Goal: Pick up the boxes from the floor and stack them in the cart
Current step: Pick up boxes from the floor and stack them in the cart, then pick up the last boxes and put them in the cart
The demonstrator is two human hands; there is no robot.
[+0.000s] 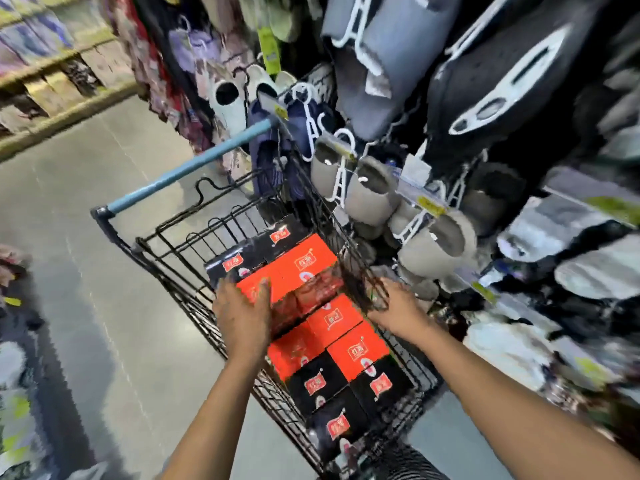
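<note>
A black wire cart (180, 258) with a blue handle (187, 168) holds several red and black boxes packed in rows, such as a red box (358, 348) and a black box (315, 386). In the middle of the cart one red box (311, 296) is smeared by motion. My left hand (242, 313) presses flat against its left side, with fingertips over its top edge. My right hand (398, 306) is at the cart's right wall with fingers spread, a little apart from that box. The floor shows no boxes.
Racks of hanging slippers (374, 192) crowd close along the cart's right side. Grey floor (86, 271) stretches to the left, with shelves of goods (52, 81) at the far left and more items at the lower left edge.
</note>
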